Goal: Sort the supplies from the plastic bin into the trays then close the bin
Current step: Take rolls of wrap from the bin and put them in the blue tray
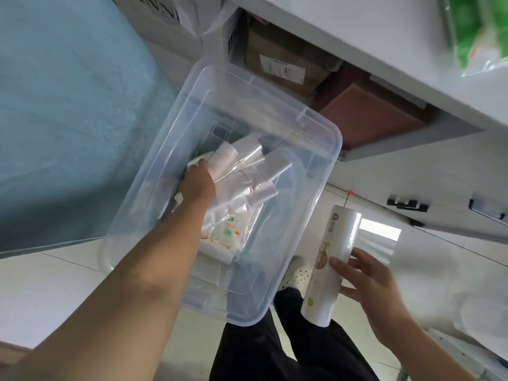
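1. The left hand point(198, 180) reaches down into the clear plastic bin point(316, 215), knuckles up, its fingers buried in a bundle of plastic bags point(242, 171); the fingertips are hidden, so whether they grip the bundle or only press on it cannot be told.
2. The bundle is made of folded, clear and whitish bags that fan out toward the bin's far right wall. Just nearer the camera lies a flat packet of bags point(228, 232) with green and orange print, partly under the left forearm.
3. The right hand point(368, 279) is outside the bin, to its right, and holds a white roll of plastic wrap point(332, 265) with fingers and thumb curled round its middle. The roll stands nearly upright, tilted a little, with printed marks on its label, and a loose clear sheet trails from it to the right.
4. The bin is lidless and sits over the person's lap and dark trousers point(275, 353); a white perforated shoe point(298, 273) shows between the bin's edge and the roll.
5. Farther out, a blue surface point(68, 119) lies left of the bin. Beyond the bin, cardboard boxes point(283, 64) sit under a white counter point(357, 37), and white drawers with dark handles point(406, 206) stand at the right.
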A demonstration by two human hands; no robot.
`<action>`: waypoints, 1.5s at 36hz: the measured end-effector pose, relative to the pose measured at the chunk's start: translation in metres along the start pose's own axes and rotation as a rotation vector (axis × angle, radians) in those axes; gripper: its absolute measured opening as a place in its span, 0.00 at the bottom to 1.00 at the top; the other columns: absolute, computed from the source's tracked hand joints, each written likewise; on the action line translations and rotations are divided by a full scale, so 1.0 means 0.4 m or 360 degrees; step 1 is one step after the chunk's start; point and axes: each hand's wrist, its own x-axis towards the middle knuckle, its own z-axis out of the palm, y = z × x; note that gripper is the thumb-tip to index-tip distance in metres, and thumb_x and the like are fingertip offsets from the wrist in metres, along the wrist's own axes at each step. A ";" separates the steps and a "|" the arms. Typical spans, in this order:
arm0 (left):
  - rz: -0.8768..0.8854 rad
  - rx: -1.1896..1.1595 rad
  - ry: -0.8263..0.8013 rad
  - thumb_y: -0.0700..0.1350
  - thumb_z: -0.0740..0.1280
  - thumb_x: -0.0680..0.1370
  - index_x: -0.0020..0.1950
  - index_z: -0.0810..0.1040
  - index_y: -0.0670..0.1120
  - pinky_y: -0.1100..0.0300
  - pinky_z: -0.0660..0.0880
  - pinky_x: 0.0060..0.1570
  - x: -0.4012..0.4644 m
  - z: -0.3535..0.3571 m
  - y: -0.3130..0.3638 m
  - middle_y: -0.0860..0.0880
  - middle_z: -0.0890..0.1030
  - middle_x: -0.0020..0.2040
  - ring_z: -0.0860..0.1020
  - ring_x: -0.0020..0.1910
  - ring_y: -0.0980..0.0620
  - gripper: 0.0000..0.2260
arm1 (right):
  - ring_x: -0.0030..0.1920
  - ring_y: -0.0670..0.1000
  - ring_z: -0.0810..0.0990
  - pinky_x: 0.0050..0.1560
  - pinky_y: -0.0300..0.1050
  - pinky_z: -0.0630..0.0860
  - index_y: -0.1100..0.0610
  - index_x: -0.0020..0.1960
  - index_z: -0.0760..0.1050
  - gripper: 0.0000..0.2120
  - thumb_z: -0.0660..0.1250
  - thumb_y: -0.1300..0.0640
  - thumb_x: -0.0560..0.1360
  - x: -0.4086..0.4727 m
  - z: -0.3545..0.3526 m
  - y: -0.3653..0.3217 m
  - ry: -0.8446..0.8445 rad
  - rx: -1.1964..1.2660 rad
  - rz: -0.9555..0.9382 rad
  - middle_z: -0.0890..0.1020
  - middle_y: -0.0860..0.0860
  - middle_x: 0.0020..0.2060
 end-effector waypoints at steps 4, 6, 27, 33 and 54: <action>0.0095 -0.0313 0.0117 0.44 0.68 0.78 0.73 0.68 0.43 0.43 0.75 0.59 -0.073 -0.019 0.003 0.40 0.76 0.66 0.75 0.64 0.38 0.24 | 0.46 0.54 0.86 0.42 0.48 0.83 0.55 0.56 0.82 0.12 0.73 0.60 0.72 -0.005 -0.006 -0.039 -0.0010 -0.0057 -0.0032 0.85 0.59 0.47; 0.0149 -0.0522 0.0203 0.46 0.71 0.77 0.70 0.70 0.42 0.52 0.77 0.47 -0.129 -0.031 0.007 0.41 0.78 0.63 0.78 0.58 0.40 0.23 | 0.45 0.53 0.86 0.42 0.47 0.83 0.53 0.53 0.83 0.10 0.74 0.60 0.72 -0.009 -0.003 -0.063 -0.0024 -0.0087 -0.0058 0.85 0.58 0.46; 0.0053 -0.1731 0.0152 0.56 0.77 0.68 0.56 0.76 0.68 0.66 0.76 0.42 -0.780 -0.232 0.349 0.64 0.83 0.51 0.82 0.51 0.61 0.19 | 0.46 0.45 0.83 0.46 0.42 0.78 0.44 0.56 0.81 0.20 0.76 0.43 0.64 -0.023 -0.196 -0.346 -0.0658 -0.0458 -0.0682 0.84 0.45 0.44; 0.0293 -0.1717 0.0181 0.53 0.76 0.72 0.55 0.76 0.72 0.65 0.77 0.44 -0.853 -0.272 0.586 0.65 0.83 0.53 0.81 0.52 0.65 0.18 | 0.48 0.44 0.81 0.47 0.42 0.78 0.41 0.58 0.80 0.17 0.75 0.46 0.69 -0.036 -0.467 -0.461 -0.0606 -0.0450 -0.1039 0.84 0.42 0.48; 0.1341 -0.1427 -0.0562 0.57 0.79 0.67 0.67 0.74 0.62 0.67 0.78 0.49 -0.890 -0.277 1.321 0.49 0.85 0.57 0.84 0.55 0.49 0.30 | 0.47 0.46 0.82 0.45 0.36 0.78 0.46 0.57 0.80 0.21 0.76 0.47 0.65 -0.156 -1.185 -0.366 0.0773 0.0561 -0.1189 0.85 0.46 0.46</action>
